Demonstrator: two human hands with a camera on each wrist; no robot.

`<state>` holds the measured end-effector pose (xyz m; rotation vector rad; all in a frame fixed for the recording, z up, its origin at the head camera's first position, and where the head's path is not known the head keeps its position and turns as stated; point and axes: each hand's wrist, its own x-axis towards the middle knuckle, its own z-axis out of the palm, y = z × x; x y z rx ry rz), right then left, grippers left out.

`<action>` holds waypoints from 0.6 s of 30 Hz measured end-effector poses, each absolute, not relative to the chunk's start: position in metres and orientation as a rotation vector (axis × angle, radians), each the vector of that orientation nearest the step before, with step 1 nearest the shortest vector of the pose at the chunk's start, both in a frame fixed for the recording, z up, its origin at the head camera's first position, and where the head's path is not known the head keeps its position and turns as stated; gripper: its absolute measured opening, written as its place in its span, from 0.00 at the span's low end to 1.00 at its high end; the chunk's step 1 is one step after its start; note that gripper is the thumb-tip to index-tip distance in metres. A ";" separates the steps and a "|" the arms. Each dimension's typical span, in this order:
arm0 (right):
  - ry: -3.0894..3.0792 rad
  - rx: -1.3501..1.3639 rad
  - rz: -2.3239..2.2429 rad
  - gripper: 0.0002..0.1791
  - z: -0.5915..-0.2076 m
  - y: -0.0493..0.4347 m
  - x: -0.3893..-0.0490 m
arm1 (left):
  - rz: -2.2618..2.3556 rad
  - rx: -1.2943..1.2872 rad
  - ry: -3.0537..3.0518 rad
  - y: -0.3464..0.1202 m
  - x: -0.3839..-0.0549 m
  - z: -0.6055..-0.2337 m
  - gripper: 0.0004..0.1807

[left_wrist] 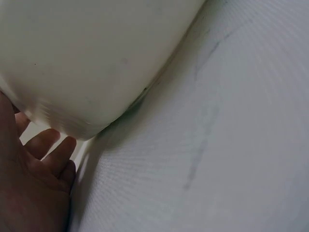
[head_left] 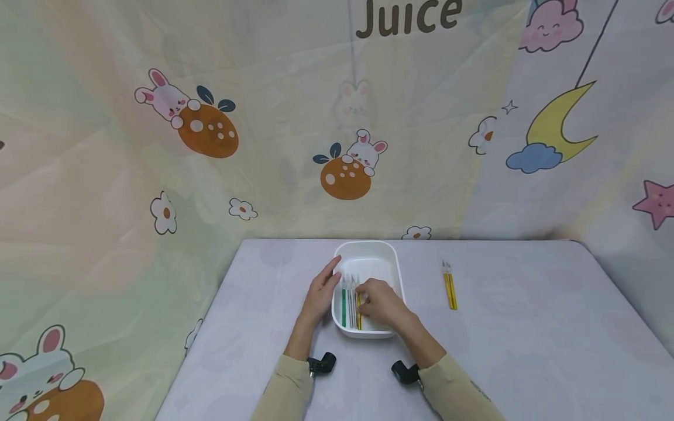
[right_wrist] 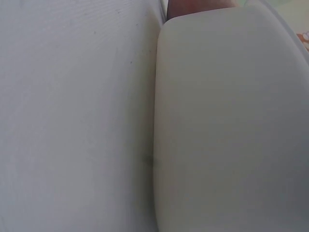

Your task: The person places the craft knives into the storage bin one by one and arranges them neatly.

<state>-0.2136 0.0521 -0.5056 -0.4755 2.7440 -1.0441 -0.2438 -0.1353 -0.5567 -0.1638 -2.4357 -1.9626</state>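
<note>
A white rectangular tray (head_left: 368, 335) stands on the table, with several slim brush-like sticks inside along its left half. Among them are a green stick (head_left: 344, 308) at the left, pale ones (head_left: 351, 309) beside it and a yellow stick (head_left: 359, 320) on their right. My right hand (head_left: 385, 303) reaches over the tray and pinches the yellow stick, partly hiding it. Along the tray's left side lies my left hand (head_left: 318, 295), fingers extended and touching the wall near the rim. In the left wrist view its fingertips (left_wrist: 67, 145) rest against the tray's outer wall.
Two yellow sticks (head_left: 450, 291) with pale pointed tips lie side by side on the table, right of the tray. The white-covered table (head_left: 516, 327) meets a printed cloth backdrop (head_left: 279, 117) at its far edge.
</note>
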 end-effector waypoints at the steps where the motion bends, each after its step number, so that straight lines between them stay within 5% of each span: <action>1: 2.750 -0.459 -1.052 0.23 -0.506 0.052 -0.213 | -1.964 -0.162 -2.435 -0.135 -0.244 -0.557 0.26; 18: 2.992 -0.580 -1.307 0.24 -0.499 0.057 -0.209 | -1.920 -0.173 -2.477 -0.136 -0.242 -0.555 0.26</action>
